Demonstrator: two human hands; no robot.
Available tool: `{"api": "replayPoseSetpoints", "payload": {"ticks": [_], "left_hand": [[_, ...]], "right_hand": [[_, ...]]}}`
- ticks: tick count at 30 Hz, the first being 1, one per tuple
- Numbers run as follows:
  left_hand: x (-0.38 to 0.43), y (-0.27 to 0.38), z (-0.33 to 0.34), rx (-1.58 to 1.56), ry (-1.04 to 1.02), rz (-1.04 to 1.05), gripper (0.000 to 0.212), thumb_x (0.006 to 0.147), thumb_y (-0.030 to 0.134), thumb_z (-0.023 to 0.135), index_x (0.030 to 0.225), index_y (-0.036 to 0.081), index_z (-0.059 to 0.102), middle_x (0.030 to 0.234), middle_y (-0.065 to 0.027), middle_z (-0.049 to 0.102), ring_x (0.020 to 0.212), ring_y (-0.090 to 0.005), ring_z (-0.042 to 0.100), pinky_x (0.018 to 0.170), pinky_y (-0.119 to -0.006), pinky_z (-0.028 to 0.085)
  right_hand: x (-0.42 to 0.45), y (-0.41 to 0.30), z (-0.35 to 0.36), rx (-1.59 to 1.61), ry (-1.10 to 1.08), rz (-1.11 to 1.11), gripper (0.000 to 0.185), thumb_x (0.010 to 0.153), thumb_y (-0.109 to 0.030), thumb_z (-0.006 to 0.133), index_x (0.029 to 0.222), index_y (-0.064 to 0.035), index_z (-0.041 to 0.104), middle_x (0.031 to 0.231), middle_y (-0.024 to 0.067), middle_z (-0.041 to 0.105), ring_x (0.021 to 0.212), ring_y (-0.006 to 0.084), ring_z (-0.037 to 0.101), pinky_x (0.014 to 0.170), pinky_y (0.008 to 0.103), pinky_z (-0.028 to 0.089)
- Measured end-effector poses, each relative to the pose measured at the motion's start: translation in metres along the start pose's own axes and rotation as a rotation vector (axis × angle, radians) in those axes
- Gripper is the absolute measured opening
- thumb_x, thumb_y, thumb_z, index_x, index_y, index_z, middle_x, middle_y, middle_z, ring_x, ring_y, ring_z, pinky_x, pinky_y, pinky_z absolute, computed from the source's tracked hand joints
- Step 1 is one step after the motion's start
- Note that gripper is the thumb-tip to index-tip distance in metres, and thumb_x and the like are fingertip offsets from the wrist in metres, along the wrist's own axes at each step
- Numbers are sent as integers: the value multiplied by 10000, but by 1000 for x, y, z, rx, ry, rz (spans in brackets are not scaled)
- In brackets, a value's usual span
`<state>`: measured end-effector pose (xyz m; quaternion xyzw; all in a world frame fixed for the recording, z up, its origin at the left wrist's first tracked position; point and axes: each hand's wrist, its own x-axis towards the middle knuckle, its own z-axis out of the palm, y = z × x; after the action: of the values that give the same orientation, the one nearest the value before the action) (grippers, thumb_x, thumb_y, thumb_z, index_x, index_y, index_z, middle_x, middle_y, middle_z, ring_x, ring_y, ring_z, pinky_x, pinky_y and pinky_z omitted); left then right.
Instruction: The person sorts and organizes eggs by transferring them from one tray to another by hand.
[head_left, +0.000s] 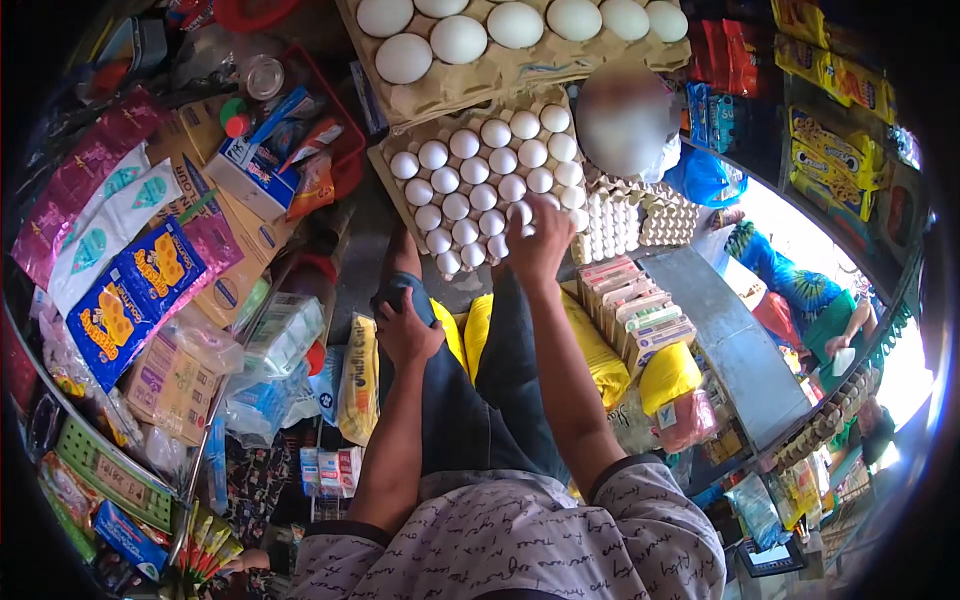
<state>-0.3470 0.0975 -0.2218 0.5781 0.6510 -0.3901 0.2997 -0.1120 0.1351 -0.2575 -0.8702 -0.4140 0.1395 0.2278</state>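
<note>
My right hand (541, 244) is over the near right part of a cardboard egg tray (388, 171). Its fingers touch a white egg (519, 213); whether they grip it is hard to tell. White eggs (473, 170) sit in rows in this tray. Just beyond it lies another tray (442, 94) of larger-looking white eggs (515, 26). My left hand (409, 326) rests on my left knee, fingers spread, holding nothing.
Stacked egg trays (667, 217) and a row of small cartons (630, 307) stand at right, beside a grey counter (739, 352). Packaged goods (135, 292) crowd the left. A blurred round shape (626, 116) is beyond the eggs. Outside, a person in green (832, 337) stands.
</note>
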Motion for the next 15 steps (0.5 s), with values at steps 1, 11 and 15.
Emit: {"api": "replayPoseSetpoints", "payload": {"ticks": [1, 11, 15], "left_hand": [[1, 2, 0, 19, 1, -6, 868, 712, 397, 801, 1466, 258, 395, 1421, -207, 413, 1273, -430, 467, 994, -530, 444], [1, -3, 2, 10, 126, 70, 892, 649, 381, 804, 1450, 233, 442, 1371, -227, 392, 1209, -454, 491, 981, -517, 435], [4, -7, -1, 11, 142, 59, 861, 675, 397, 798, 1443, 222, 451, 1379, -233, 394, 1210, -451, 492, 985, -534, 429]], "right_hand": [[9, 5, 1, -35, 20, 77, 310, 805, -145, 696, 1112, -130, 658, 1086, 94, 669, 1000, 310, 599, 935, 447, 397], [81, 4, -2, -393, -210, -187, 541, 772, -245, 748, 1283, -141, 604, 1298, 58, 612, 1160, 332, 515, 982, 479, 370], [94, 21, -10, -361, -291, -397, 545, 760, -290, 776, 1244, -105, 608, 1228, 82, 642, 1114, 318, 558, 941, 465, 399]]}}
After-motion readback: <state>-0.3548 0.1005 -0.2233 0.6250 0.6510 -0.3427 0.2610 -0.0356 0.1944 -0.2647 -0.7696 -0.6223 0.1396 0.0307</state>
